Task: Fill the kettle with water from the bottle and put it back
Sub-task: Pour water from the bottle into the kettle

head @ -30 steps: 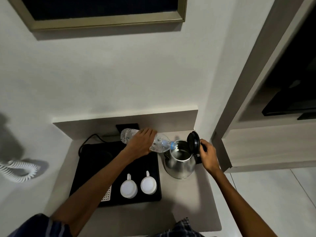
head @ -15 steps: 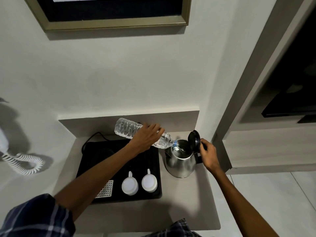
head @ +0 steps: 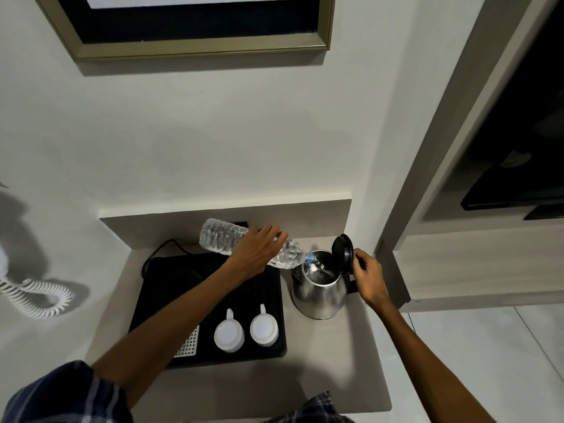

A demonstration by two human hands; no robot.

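A steel kettle (head: 320, 293) stands on the grey counter (head: 335, 361), right of a black tray. Its black lid (head: 343, 253) is flipped up and open. My left hand (head: 259, 250) grips a clear plastic water bottle (head: 221, 236) around its middle. The bottle is tilted with its base raised to the left and its mouth over the kettle's opening. Water runs into the kettle. My right hand (head: 367, 277) is closed on the kettle's black handle at the right side.
The black tray (head: 274, 300) holds two upturned white cups (head: 229, 334) (head: 264, 328), a white perforated piece (head: 189, 343) and a dark round base with a cord. A coiled white phone cord (head: 36, 300) hangs at left. A wall and wooden frame close in on the right.
The bottle's base has risen, so it tilts more steeply toward the kettle. The kettle and my right hand stay in place. The camera has tipped upward a little.
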